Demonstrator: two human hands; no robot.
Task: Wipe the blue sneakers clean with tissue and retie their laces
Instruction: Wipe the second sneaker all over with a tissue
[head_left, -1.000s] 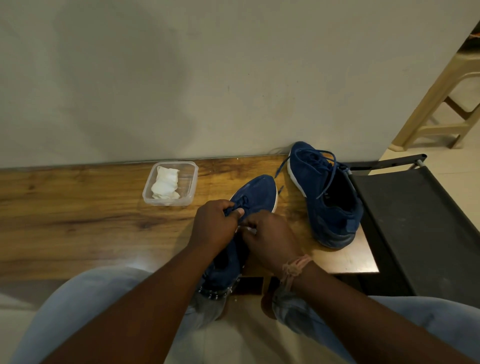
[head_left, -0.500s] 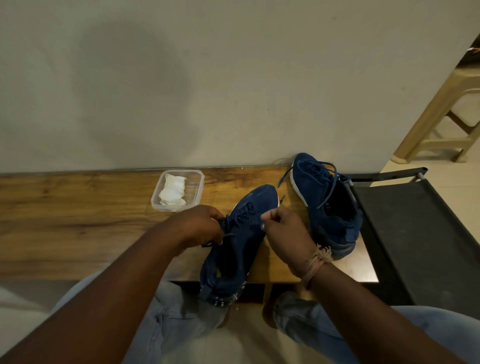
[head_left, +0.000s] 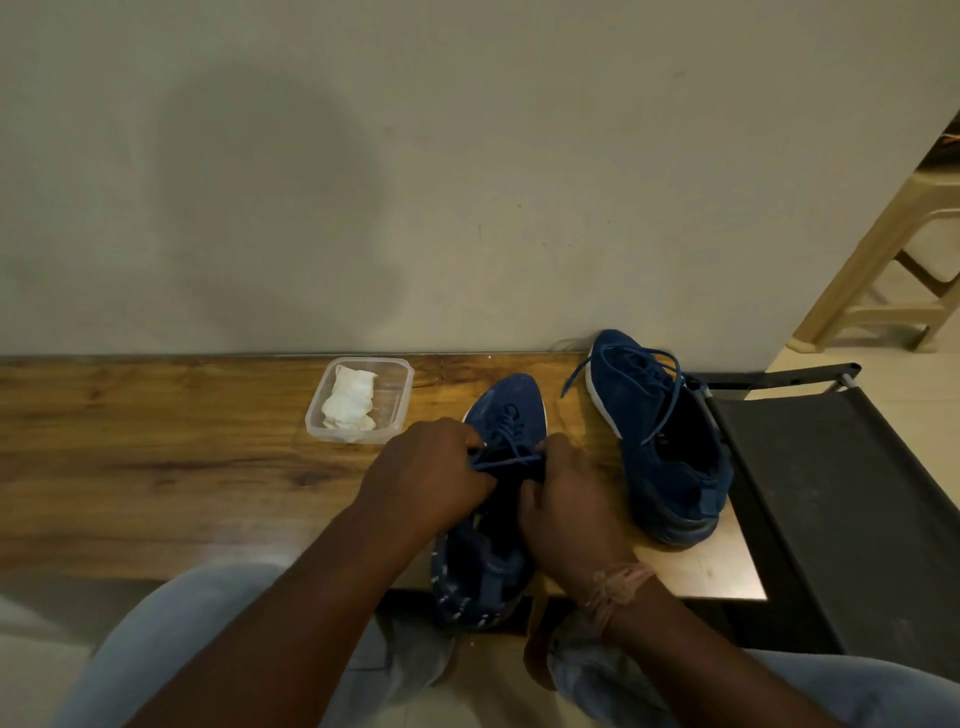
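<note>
Hiding the near sneaker (head_left: 511, 410)'s tongue: both hands (head_left: 498, 478).

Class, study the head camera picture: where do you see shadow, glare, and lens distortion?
Head view: a broad soft shadow darkens the wall above the tissue container; a pale glare patch shines on the wooden table near its front edge; the wide-angle lens bows the table's back edge slightly; light is dim overall, so the sneaker between the hands shows little detail.

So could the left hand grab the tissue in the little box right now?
Probably yes, once it lets go. The left hand is pinching the lace, but the tissue lies in an open container just beyond it, with nothing in between.
</note>
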